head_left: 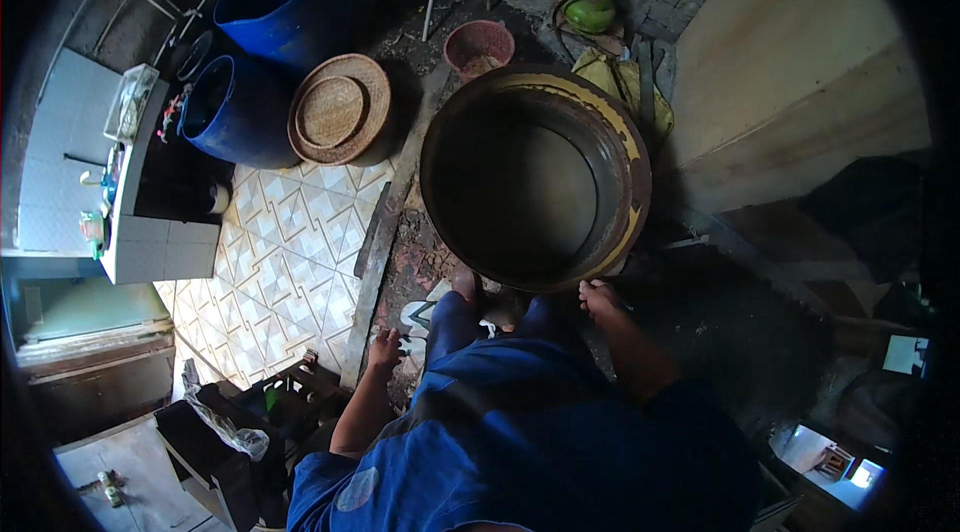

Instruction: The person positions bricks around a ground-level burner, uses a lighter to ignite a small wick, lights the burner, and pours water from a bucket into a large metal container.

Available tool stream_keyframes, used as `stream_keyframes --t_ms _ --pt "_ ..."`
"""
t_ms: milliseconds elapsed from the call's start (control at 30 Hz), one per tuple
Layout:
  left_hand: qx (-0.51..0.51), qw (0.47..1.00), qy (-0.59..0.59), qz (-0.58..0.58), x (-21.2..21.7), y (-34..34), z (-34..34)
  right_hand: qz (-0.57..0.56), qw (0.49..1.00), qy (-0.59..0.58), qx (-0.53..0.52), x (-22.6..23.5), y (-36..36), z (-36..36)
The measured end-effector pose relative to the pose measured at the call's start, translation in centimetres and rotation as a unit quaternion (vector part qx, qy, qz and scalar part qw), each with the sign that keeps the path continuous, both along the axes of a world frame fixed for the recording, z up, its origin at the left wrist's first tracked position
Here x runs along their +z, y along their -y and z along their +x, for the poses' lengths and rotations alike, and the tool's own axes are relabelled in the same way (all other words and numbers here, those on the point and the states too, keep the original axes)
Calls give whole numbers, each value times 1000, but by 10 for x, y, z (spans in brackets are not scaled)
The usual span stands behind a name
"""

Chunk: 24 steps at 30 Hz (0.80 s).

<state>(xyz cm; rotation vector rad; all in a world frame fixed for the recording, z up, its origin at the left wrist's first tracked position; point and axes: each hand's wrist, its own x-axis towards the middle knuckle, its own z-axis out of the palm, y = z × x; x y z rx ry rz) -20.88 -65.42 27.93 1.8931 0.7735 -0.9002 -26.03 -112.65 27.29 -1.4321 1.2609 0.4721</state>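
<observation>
A large round brown vat (641, 182) with a worn yellow band round its inner rim stands in front of me. Its inside is dark, with a paler round area at the bottom. My right hand (601, 300) is close to the vat's near rim, fingers curled together; whether it touches the rim or has something small in it, I cannot tell. Lower and to the left, my left hand (385, 350) hangs beside my knee with its fingers loosely apart and nothing in them. Both of my feet are near the vat's near side, partly hidden by my legs.
Two blue barrels (240, 137) and a round woven tray (375, 92) with a smaller one on it stand at the far left. Beyond the vat are a red basin (480, 32) and a green gas cylinder (592, 10). A raised edge (378, 257) borders the tiled floor.
</observation>
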Motion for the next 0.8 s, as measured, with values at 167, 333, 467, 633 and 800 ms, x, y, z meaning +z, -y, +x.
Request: stream_keyframes --t_ms 167,333,467,633,800 --pt "17 1000 11 1 4 -8 -17 -3 997 55 -57 -11 11 -3" --pt "32 999 -17 30 26 -20 -45 -25 996 85 -29 -82 21 4" --pt "22 999 -23 9 4 -14 -56 -277 940 -11 197 -142 58 -13" --pt "-54 998 21 31 -8 -45 -102 -138 987 28 72 -83 24 6" --pt "73 997 -7 20 2 -22 -97 -19 996 86 -20 -62 29 -6"
